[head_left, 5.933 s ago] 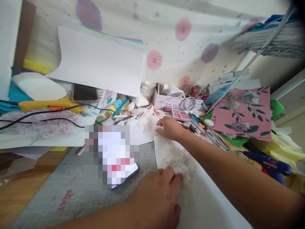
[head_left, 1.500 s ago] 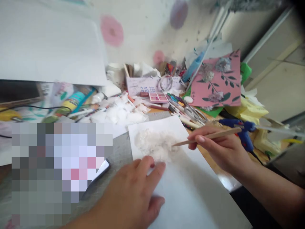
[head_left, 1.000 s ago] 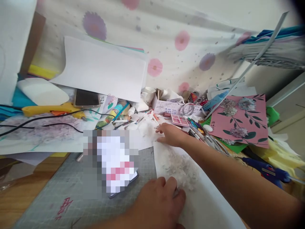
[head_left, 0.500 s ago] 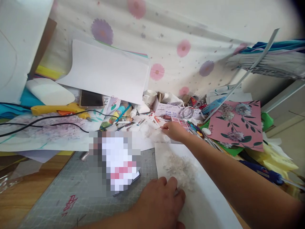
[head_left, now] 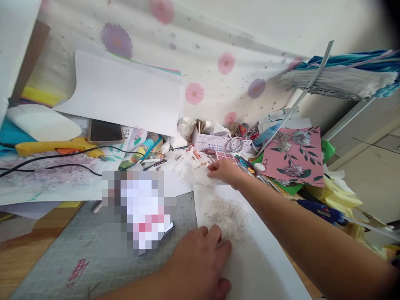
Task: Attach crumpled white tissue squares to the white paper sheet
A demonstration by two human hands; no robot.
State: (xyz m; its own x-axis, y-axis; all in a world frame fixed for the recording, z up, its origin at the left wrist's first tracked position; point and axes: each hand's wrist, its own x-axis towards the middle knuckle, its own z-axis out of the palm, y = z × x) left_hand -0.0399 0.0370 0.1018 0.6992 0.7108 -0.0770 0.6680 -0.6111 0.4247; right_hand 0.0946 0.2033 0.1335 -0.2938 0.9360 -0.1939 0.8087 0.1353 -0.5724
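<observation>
My left hand rests over the left edge of a white paper sheet, its fingers bent and slightly apart, with nothing visible in them. In front of its fingertips, a cluster of crumpled whitish petals is spread on the sheet. My right hand reaches past the cluster, finger and thumb pinched together. A thin pale stick shows at its fingertips; its exact kind is unclear. Beside that hand lie thin white crumpled scraps and a pink-and-white palette.
A phone with a blurred screen lies on the grey cutting mat. A yellow glue gun and its black cord are at left. A pink floral card and a blue glue gun lie at right, below a slanting white strip.
The whole view has shifted, so most things appear further left. My right hand stays pinched near the scraps, and the thin stick shows beside its fingertips. My left hand stays on the paper edge.
</observation>
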